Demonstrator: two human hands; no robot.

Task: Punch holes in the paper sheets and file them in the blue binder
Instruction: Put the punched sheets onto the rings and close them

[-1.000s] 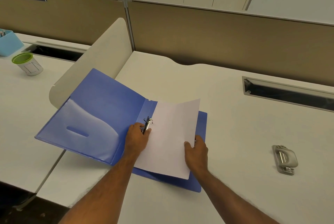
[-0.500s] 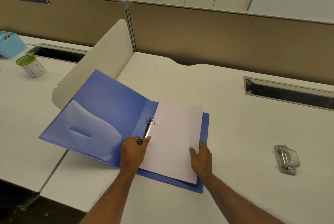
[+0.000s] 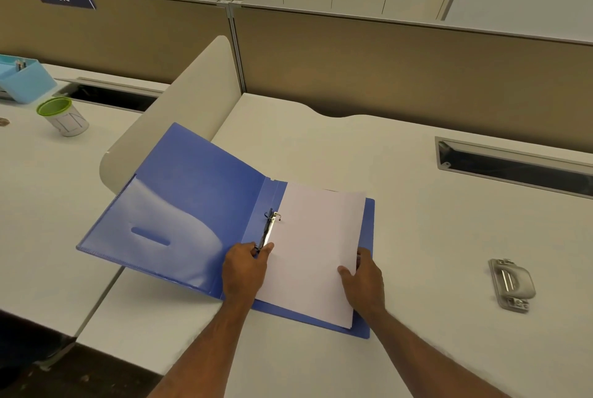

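Observation:
The blue binder (image 3: 192,192) lies open on the white desk (image 3: 417,205), its left cover resting tilted against a low rounded divider. White paper sheets (image 3: 314,243) lie on its right half beside the metal ring clip (image 3: 269,230). My left hand (image 3: 245,270) rests at the lower end of the clip, with fingertips pinching it. My right hand (image 3: 364,282) grips the right edge of the sheets, thumb on top. A grey metal hole punch (image 3: 511,283) sits on the desk to the right, apart from both hands.
A rounded white divider (image 3: 179,115) stands behind the binder's left cover. On the neighbouring desk at left are a green-rimmed cup (image 3: 62,116) and a light blue tray (image 3: 21,78). A cable slot (image 3: 513,165) is at right; brown partition panels run along the back.
The sheets have settled flatter onto the binder's right half. My left hand has slid down to the clip's lower end, and my right hand has shifted along the paper's right edge.

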